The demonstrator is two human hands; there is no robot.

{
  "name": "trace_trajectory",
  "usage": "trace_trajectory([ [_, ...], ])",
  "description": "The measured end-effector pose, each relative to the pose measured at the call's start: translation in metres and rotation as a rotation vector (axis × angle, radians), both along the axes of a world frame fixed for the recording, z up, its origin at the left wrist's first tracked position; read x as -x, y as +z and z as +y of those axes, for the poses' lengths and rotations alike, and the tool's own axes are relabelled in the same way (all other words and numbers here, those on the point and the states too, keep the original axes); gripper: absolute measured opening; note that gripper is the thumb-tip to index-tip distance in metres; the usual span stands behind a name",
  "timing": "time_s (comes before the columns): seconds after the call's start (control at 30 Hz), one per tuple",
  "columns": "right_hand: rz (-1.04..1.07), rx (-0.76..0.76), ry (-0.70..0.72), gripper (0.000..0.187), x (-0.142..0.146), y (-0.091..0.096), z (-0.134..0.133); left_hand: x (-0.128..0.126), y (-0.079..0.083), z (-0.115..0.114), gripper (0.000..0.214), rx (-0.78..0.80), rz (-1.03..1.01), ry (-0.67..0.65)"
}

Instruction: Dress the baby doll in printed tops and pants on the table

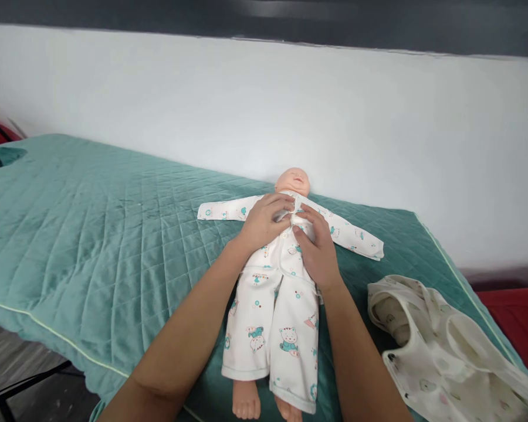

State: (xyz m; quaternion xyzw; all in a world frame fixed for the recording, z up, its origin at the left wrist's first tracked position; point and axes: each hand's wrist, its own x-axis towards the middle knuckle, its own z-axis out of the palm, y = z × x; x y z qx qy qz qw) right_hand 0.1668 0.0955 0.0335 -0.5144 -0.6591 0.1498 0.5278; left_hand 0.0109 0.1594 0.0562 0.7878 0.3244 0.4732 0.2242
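Observation:
A baby doll [293, 180] lies on its back, dressed in a white printed shirt [356, 237] and matching trousers [250, 316]. Its sleeves stretch out to both sides and its bare feet point toward me. My left hand [266, 221] rests on the shirt's chest, thumb and fingers closed at the front opening. On the other side of that opening, my right hand [319, 249] grips the shirt's edge with bent fingers. A button [284, 235] shows just below the hands. The fabric right under my fingertips is partly hidden.
A green quilted cover [127, 234] lies over the bed beneath the doll. At the right is a crumpled off-white printed garment [440, 351] with dark snaps. Behind the bed rises a white wall [264, 105]. Something red [514, 322] stands beyond the right edge.

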Motion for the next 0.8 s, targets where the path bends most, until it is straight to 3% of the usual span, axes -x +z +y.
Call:
trace_trajectory([
  [0.27, 0.155, 0.038, -0.012, 0.017, 0.000, 0.001, -0.002, 0.014, 0.000, -0.014, 0.018, 0.218, -0.115, -0.107],
  [0.4, 0.105, 0.016, -0.002, 0.008, 0.002, 0.004, -0.011, 0.024, -0.001, -0.020, 0.019, 0.308, -0.105, -0.127],
  [0.63, 0.019, -0.017, 0.025, 0.005, 0.005, 0.006, -0.017, 0.043, 0.005, -0.017, 0.019, 0.371, 0.050, -0.355],
  [0.8, 0.010, -0.004, 0.044, 0.005, 0.004, 0.005, -0.015, 0.048, 0.003, -0.014, 0.020, 0.398, 0.040, -0.412],
])
